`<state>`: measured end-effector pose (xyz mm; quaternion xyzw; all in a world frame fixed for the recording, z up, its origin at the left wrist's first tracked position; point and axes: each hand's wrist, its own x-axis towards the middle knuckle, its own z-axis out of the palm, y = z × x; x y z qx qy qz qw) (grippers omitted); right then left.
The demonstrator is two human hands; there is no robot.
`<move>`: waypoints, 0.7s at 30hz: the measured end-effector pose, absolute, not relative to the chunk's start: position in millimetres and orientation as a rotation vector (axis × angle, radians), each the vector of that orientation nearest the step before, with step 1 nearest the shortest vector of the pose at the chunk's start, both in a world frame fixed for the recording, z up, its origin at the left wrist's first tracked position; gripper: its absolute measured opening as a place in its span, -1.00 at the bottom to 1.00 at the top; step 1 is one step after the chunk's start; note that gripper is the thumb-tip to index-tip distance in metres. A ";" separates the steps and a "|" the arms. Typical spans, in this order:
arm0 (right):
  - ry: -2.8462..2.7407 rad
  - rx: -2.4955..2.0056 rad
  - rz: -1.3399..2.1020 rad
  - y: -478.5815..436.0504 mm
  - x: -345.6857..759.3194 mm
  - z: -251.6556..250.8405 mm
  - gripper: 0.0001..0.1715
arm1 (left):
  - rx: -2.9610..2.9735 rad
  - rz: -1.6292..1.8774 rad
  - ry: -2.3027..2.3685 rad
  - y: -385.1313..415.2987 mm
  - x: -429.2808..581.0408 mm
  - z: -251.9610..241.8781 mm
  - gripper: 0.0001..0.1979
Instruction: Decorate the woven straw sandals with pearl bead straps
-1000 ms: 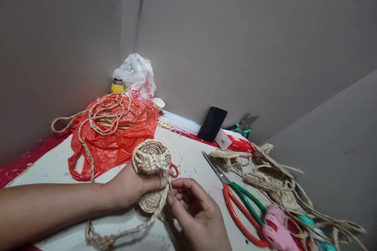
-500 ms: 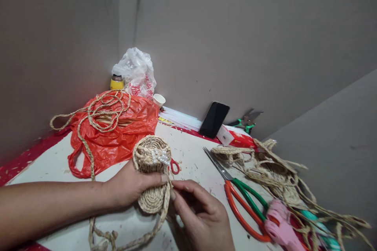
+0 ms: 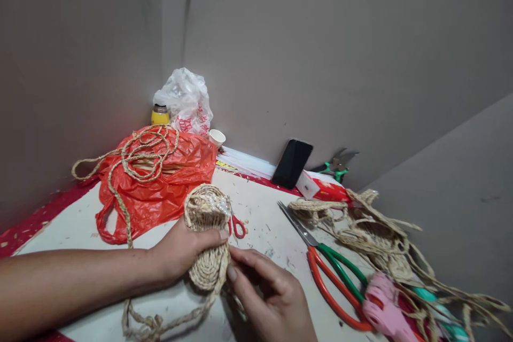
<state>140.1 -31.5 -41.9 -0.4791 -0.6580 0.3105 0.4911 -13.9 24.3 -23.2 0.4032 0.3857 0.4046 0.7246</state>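
My left hand [image 3: 182, 251] is wrapped around a small woven straw slipper [image 3: 206, 224] with a white pearl trim on its top. My right hand [image 3: 266, 291] sits just right of it, fingers pinched against the braided straw cord [image 3: 160, 320] at the slipper's lower edge. That cord trails down and left across the white table [image 3: 72, 224]. Behind the slipper, small red-handled scissors [image 3: 237, 226] lie partly hidden.
A red plastic bag [image 3: 160, 181] with coiled braid on it lies at the back left, beside a yellow bottle [image 3: 160, 115], a white bag and a small cup. Large scissors [image 3: 328, 278], a pink glue gun [image 3: 387, 310], straw pieces [image 3: 372, 235] and a phone [image 3: 292, 163] lie right.
My left hand has tilted the slipper so its opening faces away. My right hand has shifted down to the slipper's lower edge, and the trailing cord has slid a little.
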 end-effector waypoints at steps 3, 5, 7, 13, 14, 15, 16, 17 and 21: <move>-1.477 -1.184 0.657 -33.8 139.3 -53.5 -0.59 | 0.846 0.943 0.828 25.9 -13.6 -19.6 -0.72; -1.537 -1.160 0.535 -34.2 139.0 -61.9 -0.46 | 0.812 0.925 0.802 25.8 -13.7 -17.8 -0.72; -1.662 -1.123 0.430 -33.6 139.0 -67.5 -0.39 | 0.773 0.852 0.774 24.6 -13.7 -16.9 -0.71; -1.822 -1.155 0.403 -31.0 139.5 -70.7 -0.25 | 0.792 0.898 0.780 21.3 -13.2 -16.5 -0.75; -1.819 -1.167 0.434 -30.9 139.3 -71.4 -0.24 | 0.790 0.906 0.780 21.2 -13.0 -16.8 -0.76; -1.815 -1.178 0.459 -30.9 138.9 -72.4 -0.24 | 0.789 0.900 0.778 21.2 -12.8 -17.2 -0.76; -1.811 -1.189 0.476 -30.9 138.5 -73.6 -0.24 | 0.787 0.890 0.777 21.2 -12.6 -17.8 -0.75; -1.810 -1.198 0.482 -31.0 138.0 -74.8 -0.24 | 0.784 0.879 0.775 21.2 -12.3 -18.3 -0.74; -1.822 -1.178 0.469 -30.4 137.1 -77.4 -0.25 | 0.786 0.842 0.772 20.9 -11.9 -19.1 -0.71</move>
